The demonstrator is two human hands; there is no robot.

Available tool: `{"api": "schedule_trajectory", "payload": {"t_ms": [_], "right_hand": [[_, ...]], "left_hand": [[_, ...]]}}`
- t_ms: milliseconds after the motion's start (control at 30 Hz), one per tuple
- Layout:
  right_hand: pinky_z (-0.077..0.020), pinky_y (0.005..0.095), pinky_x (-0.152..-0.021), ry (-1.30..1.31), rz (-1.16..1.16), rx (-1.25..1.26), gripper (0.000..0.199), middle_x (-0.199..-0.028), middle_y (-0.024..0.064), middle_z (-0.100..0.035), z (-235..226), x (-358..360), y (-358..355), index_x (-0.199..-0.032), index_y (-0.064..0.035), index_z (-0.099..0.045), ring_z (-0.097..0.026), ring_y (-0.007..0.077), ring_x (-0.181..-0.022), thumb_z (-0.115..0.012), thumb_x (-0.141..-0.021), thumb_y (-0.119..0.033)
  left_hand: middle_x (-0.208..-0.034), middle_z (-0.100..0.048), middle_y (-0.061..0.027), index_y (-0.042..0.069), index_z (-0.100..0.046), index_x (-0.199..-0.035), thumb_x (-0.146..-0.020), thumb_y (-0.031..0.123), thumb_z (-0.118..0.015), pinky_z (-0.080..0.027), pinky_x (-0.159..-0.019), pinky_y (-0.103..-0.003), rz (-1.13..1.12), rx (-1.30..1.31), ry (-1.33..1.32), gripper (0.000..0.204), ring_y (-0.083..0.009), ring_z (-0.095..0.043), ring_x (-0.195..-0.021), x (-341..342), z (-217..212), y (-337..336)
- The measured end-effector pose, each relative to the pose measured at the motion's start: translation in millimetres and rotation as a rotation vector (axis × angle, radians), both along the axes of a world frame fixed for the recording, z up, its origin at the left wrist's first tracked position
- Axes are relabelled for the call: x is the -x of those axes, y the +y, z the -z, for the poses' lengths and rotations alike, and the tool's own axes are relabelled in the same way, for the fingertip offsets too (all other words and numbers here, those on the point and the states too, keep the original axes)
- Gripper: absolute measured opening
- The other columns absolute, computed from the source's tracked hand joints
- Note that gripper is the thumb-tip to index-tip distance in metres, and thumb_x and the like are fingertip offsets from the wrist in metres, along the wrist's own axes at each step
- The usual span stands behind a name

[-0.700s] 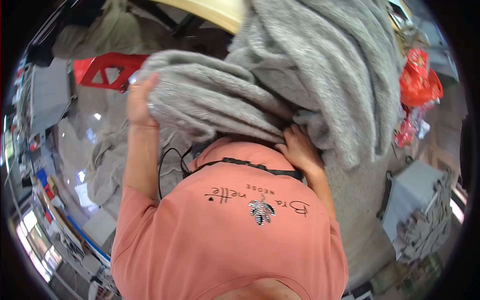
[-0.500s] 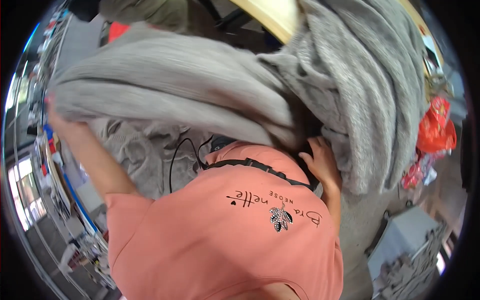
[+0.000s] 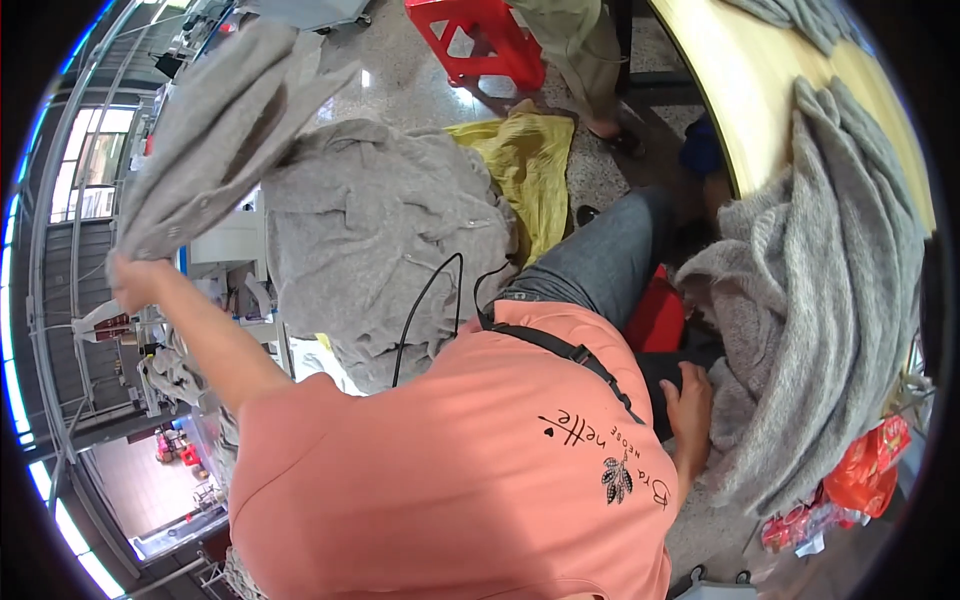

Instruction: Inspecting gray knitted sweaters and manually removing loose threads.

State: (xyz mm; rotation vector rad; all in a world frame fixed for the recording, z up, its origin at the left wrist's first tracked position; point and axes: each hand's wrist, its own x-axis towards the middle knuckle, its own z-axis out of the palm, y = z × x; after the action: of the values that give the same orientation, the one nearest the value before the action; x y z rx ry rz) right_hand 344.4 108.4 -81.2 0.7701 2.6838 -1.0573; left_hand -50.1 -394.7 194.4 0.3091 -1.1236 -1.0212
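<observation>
Out to the left, my left hand [image 3: 140, 283] is closed round the edge of a grey knitted garment [image 3: 215, 140], swung up and blurred at its far end. Small button-like dots run along its lower edge. Beyond my lap, a large heap of grey knitted garments [image 3: 385, 220] lies partly over a yellow sheet [image 3: 535, 165]. My right hand [image 3: 690, 410] rests by my right thigh, fingers spread and nothing seen in it. Right beside it, another grey knitted garment [image 3: 840, 330] hangs in folds over the table edge.
A pale wooden table [image 3: 735, 90] curves along the upper right. A red plastic stool [image 3: 480, 40] stands on the speckled floor near another person's leg [image 3: 580, 70]. A red plastic bag [image 3: 868, 465] sits at the far right. A black cord [image 3: 405, 330] loops near my waist.
My left hand has swung the grey garment from across my lap to the upper left, uncovering the heap and yellow sheet. My right hand stays by my thigh; the view has turned left.
</observation>
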Motion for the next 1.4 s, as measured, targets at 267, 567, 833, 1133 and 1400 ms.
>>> {"api": "schedule_trajectory", "payload": {"t_ms": [267, 567, 833, 1133, 1400], "right_hand": [[-0.0483, 0.0348, -0.068, 0.485, 0.064, -0.066, 0.03, -0.089, 0.0169, -0.059, -52, 0, -18, -0.094, 0.0031, -0.055, -0.059, 0.031, -0.08, -0.067, -0.067, -0.003], [-0.0392, 0.0396, -0.081, 0.379, 0.806, -0.971, 0.03, -0.086, 0.0183, -0.059, -114, -36, 7, -0.094, 0.0026, -0.056, -0.055, 0.0344, -0.08, -0.062, -0.064, 0.001], [-0.0401, 0.0355, -0.055, 1.041, 0.017, -0.391, 0.012, -0.074, 0.0141, -0.053, -144, 5, -25, -0.078, 0.0019, -0.054, -0.051, 0.0255, -0.063, -0.053, -0.067, 0.0], [-0.0414, 0.039, -0.079, 0.861, 0.589, -0.751, 0.049, -0.106, 0.0188, -0.05, -130, -12, -4, -0.104, 0.0006, -0.048, -0.05, 0.0345, -0.096, -0.067, -0.06, -0.004], [-0.0293, 0.0574, -0.088, 0.057, 0.628, -0.696, 0.068, -0.13, 0.0179, -0.032, -59, -23, 45, -0.12, -0.0117, -0.047, -0.027, 0.0374, -0.12, -0.071, -0.057, -0.014]], "left_hand": [[-0.083, -0.059, -0.0218, 0.0, -0.058, -0.085, -0.066, 0.024, -0.06, -0.045, -0.07, -0.045, 0.507, 1.638, -1.833, 0.03, -0.0382, -0.056, -0.079, -1, 207, 89], [-0.082, -0.055, -0.0151, 0.001, -0.053, -0.092, -0.067, 0.004, -0.065, -0.043, -0.06, -0.035, 1.673, 1.761, -0.661, 0.028, -0.0294, -0.053, -0.065, -76, 207, 380], [-0.104, -0.057, -0.0113, 0.006, -0.054, -0.109, -0.068, 0.013, -0.068, -0.044, -0.081, -0.032, 2.321, 2.211, -0.179, 0.044, -0.0239, -0.057, -0.088, -200, 174, 494], [-0.104, -0.057, -0.0118, 0.006, -0.055, -0.108, -0.07, 0.016, -0.067, -0.043, -0.082, -0.033, 2.226, 1.818, -0.546, 0.041, -0.0243, -0.056, -0.09, -139, 168, 483], [-0.104, -0.057, -0.0122, 0.007, -0.056, -0.107, -0.071, 0.02, -0.065, -0.042, -0.083, -0.034, 2.179, 1.658, -0.579, 0.039, -0.0246, -0.055, -0.092, -115, 143, 467]]}}
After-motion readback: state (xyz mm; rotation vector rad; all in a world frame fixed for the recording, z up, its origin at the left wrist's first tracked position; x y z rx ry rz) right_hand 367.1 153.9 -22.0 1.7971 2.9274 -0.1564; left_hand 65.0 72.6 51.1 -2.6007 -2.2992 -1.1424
